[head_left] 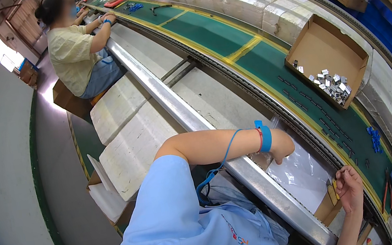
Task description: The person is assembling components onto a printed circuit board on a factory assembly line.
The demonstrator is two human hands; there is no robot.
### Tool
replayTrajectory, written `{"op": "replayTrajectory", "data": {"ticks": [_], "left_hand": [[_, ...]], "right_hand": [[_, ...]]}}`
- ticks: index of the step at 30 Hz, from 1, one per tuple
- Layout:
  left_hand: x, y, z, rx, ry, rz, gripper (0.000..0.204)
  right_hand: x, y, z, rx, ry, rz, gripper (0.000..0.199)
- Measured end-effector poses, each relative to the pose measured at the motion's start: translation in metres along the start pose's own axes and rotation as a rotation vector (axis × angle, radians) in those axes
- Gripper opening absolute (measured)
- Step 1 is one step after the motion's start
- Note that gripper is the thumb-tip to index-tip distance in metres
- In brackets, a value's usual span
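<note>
Two hands show: I see the left hand [283,147] over clear plastic sheeting [297,176] between metal rail [178,109] and green conveyor belt [268,59], the right hand [350,186] half-curled nearby, but cannot tell the left's openness or either's grip.

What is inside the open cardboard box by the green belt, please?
The cardboard box holds small silvery parts, mostly heaped toward its near end. The upper ones show; whatever lies beneath them is covered.
</note>
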State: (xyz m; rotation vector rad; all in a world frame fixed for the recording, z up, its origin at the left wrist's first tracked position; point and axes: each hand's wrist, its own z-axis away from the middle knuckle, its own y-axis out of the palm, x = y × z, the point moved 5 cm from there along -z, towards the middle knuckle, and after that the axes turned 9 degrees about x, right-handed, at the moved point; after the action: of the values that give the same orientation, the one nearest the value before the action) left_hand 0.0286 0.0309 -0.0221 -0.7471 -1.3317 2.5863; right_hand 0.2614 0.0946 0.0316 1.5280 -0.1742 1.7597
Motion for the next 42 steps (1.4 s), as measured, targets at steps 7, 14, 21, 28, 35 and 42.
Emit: {"op": "replayTrajectory", "data": {"ticks": [7,14,21,28,35,42], "left_hand": [[-0.0009,0.0007,-0.0014,0.054,0.02,-0.038,0.032],[-0.0021,-0.0007,0.001,0.054,0.015,-0.016,0.032],[-0.0021,0.0002,0.0005,0.067,0.018,-0.017,0.033],[-0.0031,-0.0006,0.0018,0.064,0.031,-0.034,0.033],[-0.0023,-0.0001,0.0006,0.06,0.024,-0.033,0.032],[-0.0024,-0.0004,0.001,0.061,0.006,-0.017,0.032]], "right_hand": [[-0.0002,0.0006,0.0002,-0.002,0.002,0.004,0.019],[-0.0011,0.0011,-0.0005,0.008,0.002,0.003,0.019],[-0.002,0.0006,-0.001,-0.004,0.013,-0.002,0.018],[-0.0035,-0.0021,-0.0011,0.005,0.01,-0.004,0.018],[-0.0021,-0.0004,-0.0011,0.002,0.008,-0.006,0.018],[-0.0008,-0.0006,-0.0009,0.009,0.004,-0.004,0.017]]}}
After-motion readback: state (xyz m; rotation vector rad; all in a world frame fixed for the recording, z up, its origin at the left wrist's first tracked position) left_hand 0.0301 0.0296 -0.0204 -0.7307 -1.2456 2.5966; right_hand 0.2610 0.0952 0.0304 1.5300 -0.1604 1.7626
